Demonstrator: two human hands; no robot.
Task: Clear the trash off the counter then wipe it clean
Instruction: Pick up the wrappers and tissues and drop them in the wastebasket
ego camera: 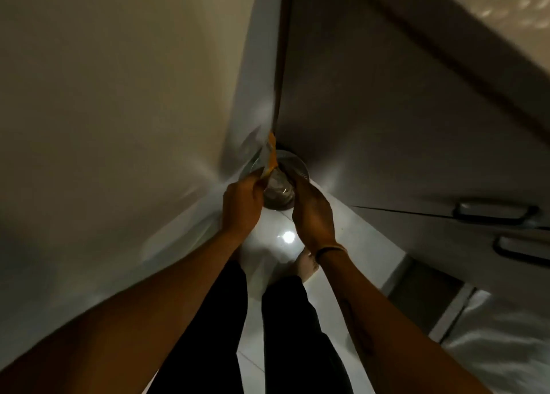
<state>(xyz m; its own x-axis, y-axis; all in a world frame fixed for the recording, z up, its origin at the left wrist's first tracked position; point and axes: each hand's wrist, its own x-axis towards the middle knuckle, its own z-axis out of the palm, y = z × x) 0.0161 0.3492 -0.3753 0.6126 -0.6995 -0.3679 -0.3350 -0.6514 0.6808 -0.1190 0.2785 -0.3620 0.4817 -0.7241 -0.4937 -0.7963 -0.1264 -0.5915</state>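
Note:
I look straight down at a small round bin [293,169] standing on the floor in a dim corner. My left hand [242,206] pinches a yellow and white wrapper [270,158] that sticks up over the bin's left rim. My right hand [312,212] is at the bin's right side, fingers curled over the rim or the liner; what it holds is too dark to tell. Crumpled waste shows inside the bin [276,191]. The counter is out of view.
A pale wall [119,96] rises on the left. Grey cabinet doors [387,126] with dark handles [494,212] stand on the right. Glossy white floor tiles [285,239] reflect a lamp. My legs and one bare foot [306,262] are below.

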